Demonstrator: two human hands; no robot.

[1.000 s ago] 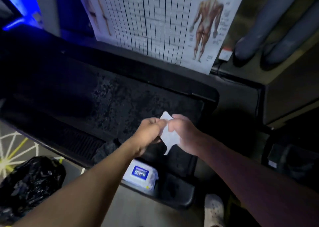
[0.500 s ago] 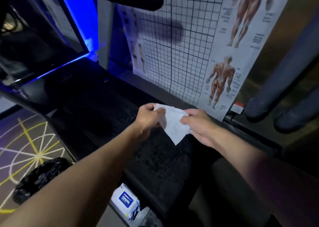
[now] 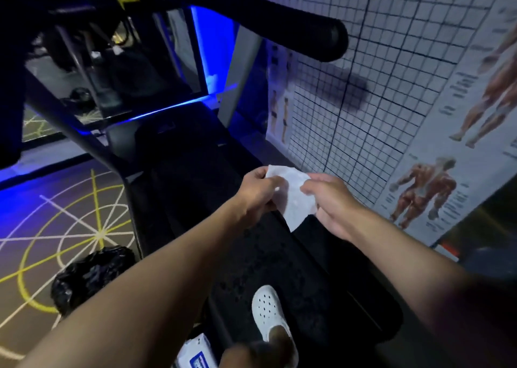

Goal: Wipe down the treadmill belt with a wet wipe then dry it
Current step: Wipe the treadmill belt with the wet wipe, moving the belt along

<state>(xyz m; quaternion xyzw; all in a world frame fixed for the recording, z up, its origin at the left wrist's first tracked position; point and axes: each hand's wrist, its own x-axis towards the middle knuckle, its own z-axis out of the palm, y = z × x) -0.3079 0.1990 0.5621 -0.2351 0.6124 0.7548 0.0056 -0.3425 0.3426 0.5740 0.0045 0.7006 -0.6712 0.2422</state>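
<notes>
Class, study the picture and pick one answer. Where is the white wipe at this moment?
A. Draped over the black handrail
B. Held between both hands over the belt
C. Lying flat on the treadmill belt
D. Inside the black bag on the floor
B: the left hand and the right hand each pinch a side of the wipe, which hangs in the air over the treadmill belt.

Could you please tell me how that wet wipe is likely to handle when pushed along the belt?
Probably floppy: the wet wipe sags to a hanging corner between the left hand and right hand. Likely very light, since fingertip pinches carry it. It may bunch up on the textured treadmill belt.
</notes>
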